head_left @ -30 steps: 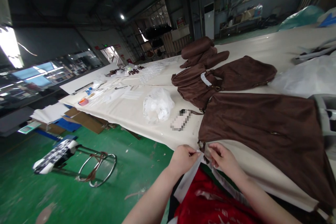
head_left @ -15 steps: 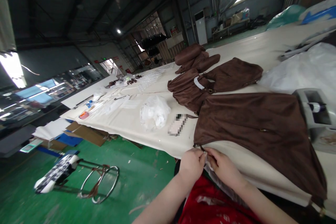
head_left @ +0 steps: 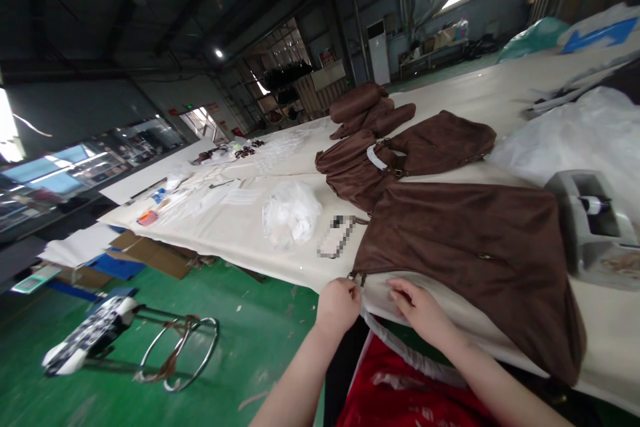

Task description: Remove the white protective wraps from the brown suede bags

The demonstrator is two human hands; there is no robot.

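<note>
A large brown suede-look bag (head_left: 465, 233) lies flat on the cream-covered table (head_left: 240, 240), a short zip showing on its face. At the bag's near left corner my left hand (head_left: 340, 307) is closed, fingers pinched at the end of a strap wrapped in whitish material (head_left: 400, 347). Small metal fittings (head_left: 363, 277) show beside those fingertips. From there the wrapped strap droops over the red apron (head_left: 395, 387) and passes under my right forearm. My right hand (head_left: 420, 310) hovers by the table edge, fingers loosely curled and apart, holding nothing visible.
More brown bags (head_left: 370, 160) lie behind, one with a white-wrapped handle. A crumpled clear plastic bag (head_left: 291, 213) and a pixelated phone-shaped item (head_left: 337, 237) sit to the left. A grey tape dispenser (head_left: 590, 220) stands right. A stool (head_left: 135, 340) lies on the green floor.
My right hand has come away from my left and loosened. My left hand has shifted left in view, keeping its pinch at the bag's corner. The wrapped strap now hangs more visibly.
</note>
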